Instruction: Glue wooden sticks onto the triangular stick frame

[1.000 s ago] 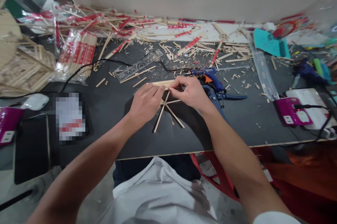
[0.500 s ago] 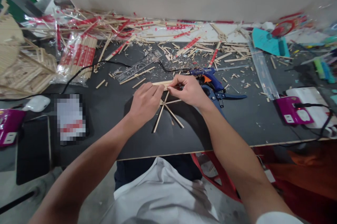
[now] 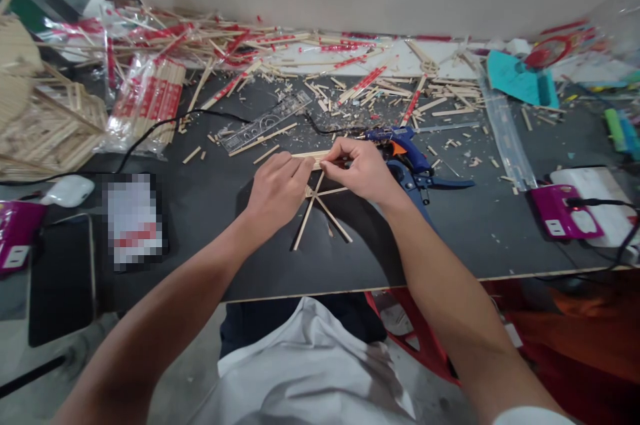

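A frame of thin wooden sticks (image 3: 330, 214) spreads out like spokes from a small hub over the dark tabletop (image 3: 450, 238). Flat sticks lie across its far side. My left hand (image 3: 280, 186) is closed on that far part from the left, knuckles up, its fingertips partly hidden. From the right, my right hand (image 3: 357, 168) pinches the same far part between thumb and forefinger. The two hands' fingertips are close together. A blue glue gun (image 3: 410, 148) lies just beyond my right hand, and blue-handled cutters (image 3: 415, 182) lie beside that hand.
Stick offcuts (image 3: 370, 95) and a clear stencil ruler (image 3: 265, 124) lie beyond the hands. Packed sticks (image 3: 150, 102), a phone (image 3: 63, 278) and a white case (image 3: 69, 191) are left. A purple power adapter (image 3: 563, 212) sits right, a cable crosses left.
The whole view has shifted slightly. Both hands keep their hold on the far part of the stick frame, with almost no other movement.
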The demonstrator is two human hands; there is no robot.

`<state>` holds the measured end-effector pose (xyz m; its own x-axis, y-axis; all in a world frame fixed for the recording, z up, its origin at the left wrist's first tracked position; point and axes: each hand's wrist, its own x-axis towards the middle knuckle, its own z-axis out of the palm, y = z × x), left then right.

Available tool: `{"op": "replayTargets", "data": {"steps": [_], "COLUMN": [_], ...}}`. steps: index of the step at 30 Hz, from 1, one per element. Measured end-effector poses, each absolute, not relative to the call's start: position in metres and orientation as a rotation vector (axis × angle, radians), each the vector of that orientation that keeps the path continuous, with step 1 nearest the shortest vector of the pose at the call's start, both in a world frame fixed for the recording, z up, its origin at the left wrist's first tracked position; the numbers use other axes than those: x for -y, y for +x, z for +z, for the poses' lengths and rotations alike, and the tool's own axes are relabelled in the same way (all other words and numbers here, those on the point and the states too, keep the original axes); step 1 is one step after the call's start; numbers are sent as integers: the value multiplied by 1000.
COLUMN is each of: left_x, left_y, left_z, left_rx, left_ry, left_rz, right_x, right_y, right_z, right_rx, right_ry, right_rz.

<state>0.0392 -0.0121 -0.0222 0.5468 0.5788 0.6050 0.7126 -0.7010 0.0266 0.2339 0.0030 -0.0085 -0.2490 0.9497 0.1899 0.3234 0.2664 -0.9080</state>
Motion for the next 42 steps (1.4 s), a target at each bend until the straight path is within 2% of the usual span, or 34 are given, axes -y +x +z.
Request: {"op": "replayTargets", "data": {"steps": [42], "left_x": [9], "left_y": [32], "left_z": [-22], "left_rx": [1176], "left_ry": [-2531], "left_rz": [-855], "right_x": [-3], "right_y": [222], "right_z": [-14], "right_rx": [1637], "right_ry": [-1197], "right_rz": [993]}}
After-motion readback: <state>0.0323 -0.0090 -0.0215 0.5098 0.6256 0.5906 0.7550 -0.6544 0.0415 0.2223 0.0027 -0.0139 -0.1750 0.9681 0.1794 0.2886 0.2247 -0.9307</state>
